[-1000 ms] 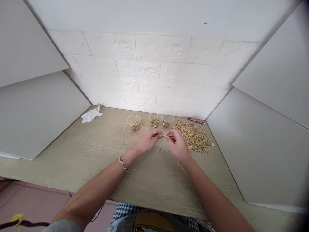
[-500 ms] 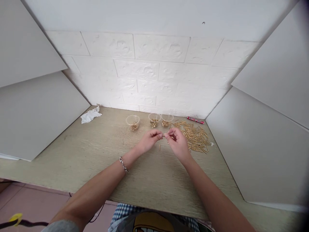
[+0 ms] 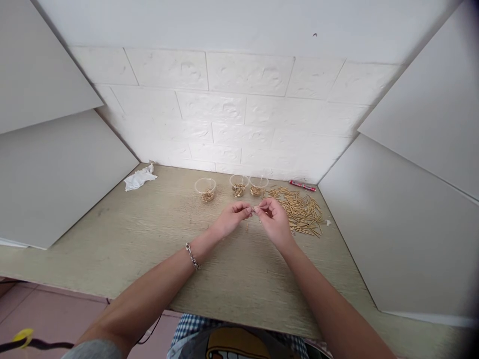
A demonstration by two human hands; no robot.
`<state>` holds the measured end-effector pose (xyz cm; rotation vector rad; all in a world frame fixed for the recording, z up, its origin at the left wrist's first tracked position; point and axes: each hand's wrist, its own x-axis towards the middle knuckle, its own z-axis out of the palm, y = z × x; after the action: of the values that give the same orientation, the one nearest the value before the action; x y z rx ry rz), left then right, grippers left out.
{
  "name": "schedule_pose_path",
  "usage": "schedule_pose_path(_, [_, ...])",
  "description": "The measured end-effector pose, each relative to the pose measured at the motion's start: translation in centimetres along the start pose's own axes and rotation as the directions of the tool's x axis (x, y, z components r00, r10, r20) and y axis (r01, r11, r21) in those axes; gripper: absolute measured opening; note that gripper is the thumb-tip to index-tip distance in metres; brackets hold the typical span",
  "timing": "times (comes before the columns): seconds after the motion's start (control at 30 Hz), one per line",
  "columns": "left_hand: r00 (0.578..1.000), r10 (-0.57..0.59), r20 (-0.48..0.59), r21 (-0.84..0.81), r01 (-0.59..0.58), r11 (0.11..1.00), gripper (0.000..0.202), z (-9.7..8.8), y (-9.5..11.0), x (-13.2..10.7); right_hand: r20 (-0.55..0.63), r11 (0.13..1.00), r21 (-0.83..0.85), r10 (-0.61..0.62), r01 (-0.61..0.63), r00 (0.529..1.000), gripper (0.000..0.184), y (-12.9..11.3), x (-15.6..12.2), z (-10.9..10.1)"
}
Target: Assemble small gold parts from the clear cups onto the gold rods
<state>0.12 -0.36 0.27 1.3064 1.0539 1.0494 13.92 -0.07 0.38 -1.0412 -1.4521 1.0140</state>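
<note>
Above the middle of the table, my left hand (image 3: pixel 234 218) and my right hand (image 3: pixel 274 219) meet fingertip to fingertip. Between them they pinch a small gold-coloured metal pin (image 3: pixel 253 210), mostly covered by the fingers. One loose gold pin (image 3: pixel 247 227) lies on the table just below the hands. A spread heap of gold metal pins (image 3: pixel 301 212) is right of my right hand. Behind the hands stand three clear round tubs holding small gold parts: the left tub (image 3: pixel 205 185), the middle tub (image 3: pixel 239 181) and the right tub (image 3: pixel 259 181).
A red pen-like tube (image 3: pixel 302 186) lies at the back right by the wall. Crumpled white tissue (image 3: pixel 140 178) is at the back left of the wooden table (image 3: pixel 123 239). Grey panels (image 3: pixel 407 214) close in both sides, and a white brick-patterned wall (image 3: pixel 239 109) stands behind.
Both hands stay almost in place, still pinching together with only slight finger movement. The view has shifted very slightly; the tubs and the heap look unchanged.
</note>
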Motion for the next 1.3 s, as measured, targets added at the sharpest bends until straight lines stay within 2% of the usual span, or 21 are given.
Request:
schedule_pose_path(0.27, [1.000, -0.002, -0.029, 0.040, 0.003, 0.999, 0.023, 0.0, -0.1, 0.0, 0.000, 0.997, -0.080, -0.015, 0.015, 1.000, 0.012, 0.4, 0.0, -0.1])
schedule_pose_path(0.53, [0.999, -0.009, -0.052, 0.004, 0.009, 1.000, 0.019, 0.2, 0.0, -0.1, -0.018, 0.997, -0.070, -0.008, 0.007, 1.000, 0.011, 0.6, -0.1, 0.1])
schedule_pose_path(0.83, [0.997, 0.005, -0.083, 0.084, 0.002, 0.996, 0.017, 0.2, 0.0, 0.0, -0.053, 0.995, -0.101, -0.023, 0.017, 0.998, 0.011, 0.4, -0.4, 0.3])
schedule_pose_path(1.03, [0.997, 0.018, -0.073, 0.067, -0.013, 0.998, 0.015, 0.3, 0.4, 0.0, -0.069, 0.992, -0.126, -0.034, 0.025, 0.997, 0.009, 0.2, -0.6, 0.4])
schedule_pose_path(1.3, [0.995, 0.062, -0.074, 0.166, -0.049, 0.985, 0.017, 0.2, 1.0, -0.3, -0.082, 0.965, -0.234, -0.137, 0.115, 0.987, 0.007, 0.3, -0.9, 0.3])
